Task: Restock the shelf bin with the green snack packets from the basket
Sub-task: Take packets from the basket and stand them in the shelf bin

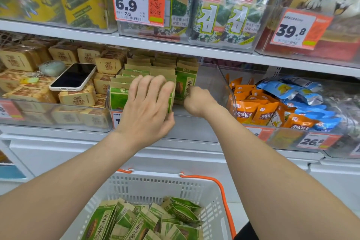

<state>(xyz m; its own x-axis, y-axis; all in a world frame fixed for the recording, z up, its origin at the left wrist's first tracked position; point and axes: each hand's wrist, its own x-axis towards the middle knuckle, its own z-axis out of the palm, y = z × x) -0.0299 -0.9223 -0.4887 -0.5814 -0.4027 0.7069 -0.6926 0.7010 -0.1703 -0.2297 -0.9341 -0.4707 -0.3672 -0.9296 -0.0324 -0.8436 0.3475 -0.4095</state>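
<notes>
Your one white basket [155, 185] holds a heap of green packets [140, 222], too jumbled to count. The one clear shelf bin [212, 82] has standing packets [186, 82] in rows. Your left hand [148, 103] clasps the front ones, fingers pressed together, thumb beneath. Your right hand [196, 101] is at the rightmost row; its fingers are blurred, so I cannot tell their state.

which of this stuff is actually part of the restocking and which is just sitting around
Part of the job: left hand gripping the green snack packets in the shelf bin; right hand beside them; basket holding spare green packets.

Just lying about: phone on the tan packets, orange packets, blue packets, seaweed packs, price tags.
</notes>
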